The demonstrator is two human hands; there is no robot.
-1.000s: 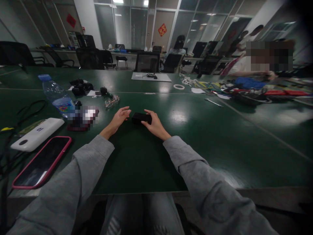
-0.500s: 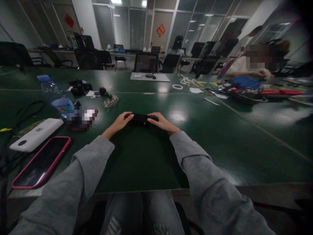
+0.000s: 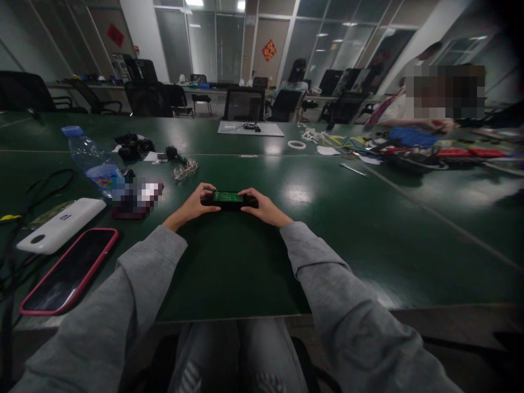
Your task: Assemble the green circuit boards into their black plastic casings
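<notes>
A small black case with a green circuit board showing on the side turned to me is held between both hands, close over the green table. My left hand grips its left end, thumb at the near lower edge and fingers behind. Around the right end my right hand is closed the same way. Whether the case touches the table I cannot tell. A pair of glasses lies beyond my left hand.
At left are a clear bottle, a white power bank, a red-cased phone and black cables. Further off lie a tape roll, a metal tool and tangled wires. A person sits at the far right.
The black case has tilted between my hands, so its green circuit board now shows where a dark side faced me. Both thumbs have shifted to its near lower edge.
</notes>
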